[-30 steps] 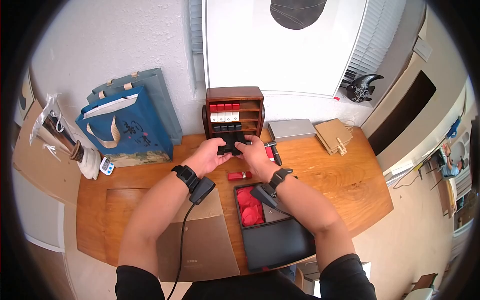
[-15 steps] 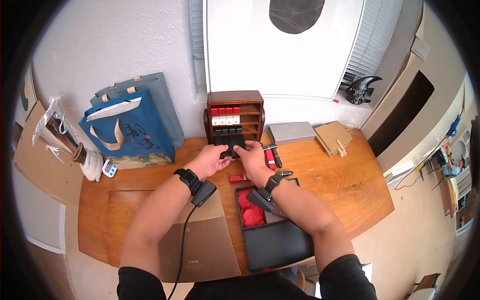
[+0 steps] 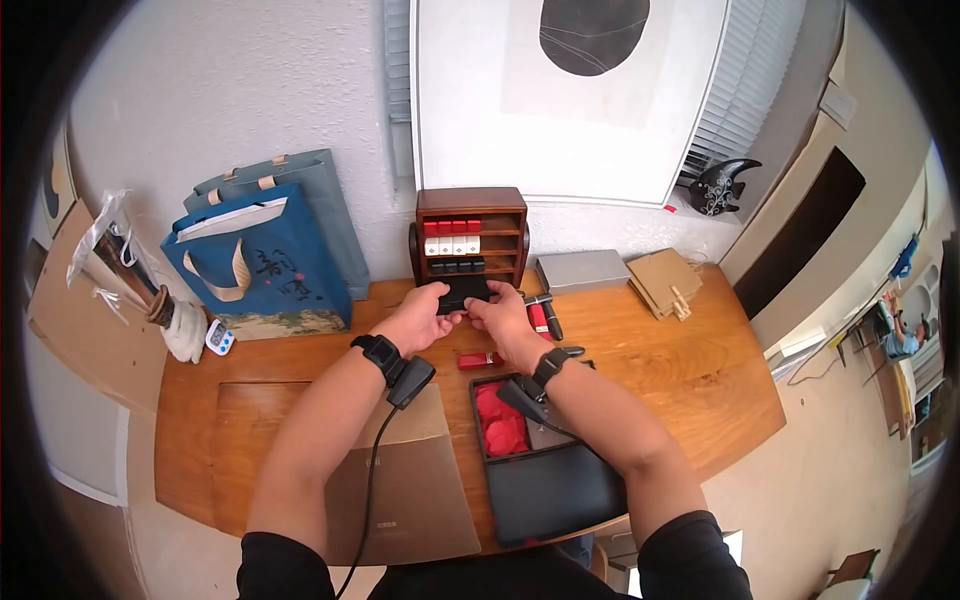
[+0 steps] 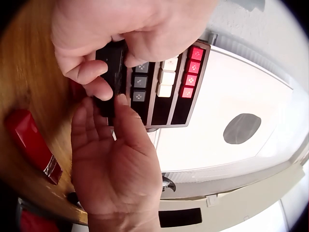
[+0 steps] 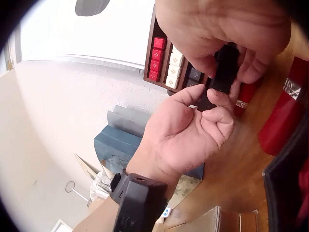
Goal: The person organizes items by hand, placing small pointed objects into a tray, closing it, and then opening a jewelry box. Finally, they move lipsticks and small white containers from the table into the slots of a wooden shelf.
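Observation:
Both hands hold a black object [image 3: 462, 291] in front of the small wooden shelf [image 3: 470, 198]. My left hand [image 3: 413, 318] grips its left end and my right hand [image 3: 503, 317] its right end, thumbs on the near side. In the left wrist view the black piece [image 4: 113, 72] lies between the fingers, close to the shelf's lowest row. Red pieces [image 3: 452, 227], white pieces [image 3: 452, 245] and dark pieces [image 3: 457, 266] stand in rows on the shelf. A red tube [image 3: 478, 360] lies on the table below the hands.
An open black box with red filling [image 3: 502, 418] and a brown folder [image 3: 415, 500] lie in front. More red and black tubes [image 3: 540, 318] are right of the hands. Behind are a grey box [image 3: 583, 270], brown cards [image 3: 664, 279] and blue bags [image 3: 262, 265] at left.
The black object has turned from spread pieces into a more compact, level shape between the hands. The right fingers have shifted slightly along it, and the head view has tilted a little upward.

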Motion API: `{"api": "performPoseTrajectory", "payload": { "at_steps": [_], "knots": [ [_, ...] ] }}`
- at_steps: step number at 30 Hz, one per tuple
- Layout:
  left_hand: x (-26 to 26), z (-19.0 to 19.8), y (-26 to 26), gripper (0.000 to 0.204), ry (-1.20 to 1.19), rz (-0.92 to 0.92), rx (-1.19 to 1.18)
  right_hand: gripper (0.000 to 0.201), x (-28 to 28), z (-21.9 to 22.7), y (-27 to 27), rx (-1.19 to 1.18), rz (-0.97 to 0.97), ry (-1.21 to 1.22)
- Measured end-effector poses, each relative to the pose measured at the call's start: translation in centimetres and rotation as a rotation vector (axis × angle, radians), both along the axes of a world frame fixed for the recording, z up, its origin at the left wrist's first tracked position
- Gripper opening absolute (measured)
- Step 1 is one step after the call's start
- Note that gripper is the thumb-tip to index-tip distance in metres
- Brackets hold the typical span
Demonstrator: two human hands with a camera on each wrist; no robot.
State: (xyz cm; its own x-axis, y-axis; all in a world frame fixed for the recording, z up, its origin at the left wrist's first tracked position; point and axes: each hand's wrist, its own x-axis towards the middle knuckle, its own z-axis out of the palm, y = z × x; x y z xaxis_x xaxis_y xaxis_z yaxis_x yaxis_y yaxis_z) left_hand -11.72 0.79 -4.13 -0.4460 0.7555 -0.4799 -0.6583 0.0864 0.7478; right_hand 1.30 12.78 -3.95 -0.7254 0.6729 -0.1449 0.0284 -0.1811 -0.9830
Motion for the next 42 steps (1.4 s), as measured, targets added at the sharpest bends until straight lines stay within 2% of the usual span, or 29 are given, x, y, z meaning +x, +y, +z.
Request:
{"api": "performPoseTrajectory", "payload": {
  "at_steps": [2, 7, 10, 13, 16, 18, 21, 24, 30, 33, 36, 40, 42],
  "knots": [
    [0.1, 0.7, -0.5, 0.024, -0.033, -0.013, 0.034, 0.061, 0.5, 0.6, 0.0, 0.135, 0.101, -0.117],
    [0.3, 0.9, -0.9, 0.030, -0.044, -0.010, 0.088, 0.057, -0.1, -0.4, 0.5, 0.098, 0.078, -0.054],
    [1.3, 1.8, -0.9, 0.034, -0.082, 0.060, 0.152, 0.053, -0.1, 0.0, 0.8, 0.090, 0.060, -0.064],
    [1.7, 2.3, -1.0, 0.035, -0.018, 0.047, 0.166, 0.050, -0.3, 0.2, 1.1, 0.087, 0.062, -0.091],
    [1.4, 2.1, -0.8, 0.036, 0.008, 0.047, 0.113, 0.048, -0.4, 0.3, 1.1, 0.095, 0.061, -0.112],
    [1.0, 1.9, -0.9, 0.039, 0.068, -0.019, -0.044, 0.047, -0.3, 0.5, 1.0, 0.106, 0.056, -0.124],
    [1.2, 2.4, -0.9, 0.041, 0.138, -0.075, -0.160, 0.046, -0.4, 0.8, 0.8, 0.134, 0.055, -0.153],
    [1.3, 2.7, -0.8, 0.040, 0.199, 0.003, -0.294, 0.047, -0.8, 0.3, 0.9, 0.093, 0.054, -0.118],
    [0.5, 0.5, -1.4, 0.031, 0.125, 0.053, -0.062, 0.041, -1.3, 0.0, 0.9, 0.063, 0.023, -0.060],
    [1.1, 0.7, -1.7, 0.027, 0.159, 0.095, 0.004, 0.041, -1.5, -0.1, 1.0, 0.009, 0.006, -0.007],
    [1.2, 0.6, -1.5, 0.026, 0.209, 0.198, -0.033, 0.045, -1.4, 0.3, 1.0, -0.050, 0.042, -0.023],
    [2.1, 1.9, -1.5, 0.025, 0.228, 0.164, -0.033, 0.044, -0.6, 0.8, 1.2, -0.132, 0.027, 0.004],
    [2.5, 2.4, -1.5, 0.024, 0.290, 0.075, 0.017, 0.041, 0.0, 0.9, 1.9, -0.140, 0.008, 0.000]
  ]
}}
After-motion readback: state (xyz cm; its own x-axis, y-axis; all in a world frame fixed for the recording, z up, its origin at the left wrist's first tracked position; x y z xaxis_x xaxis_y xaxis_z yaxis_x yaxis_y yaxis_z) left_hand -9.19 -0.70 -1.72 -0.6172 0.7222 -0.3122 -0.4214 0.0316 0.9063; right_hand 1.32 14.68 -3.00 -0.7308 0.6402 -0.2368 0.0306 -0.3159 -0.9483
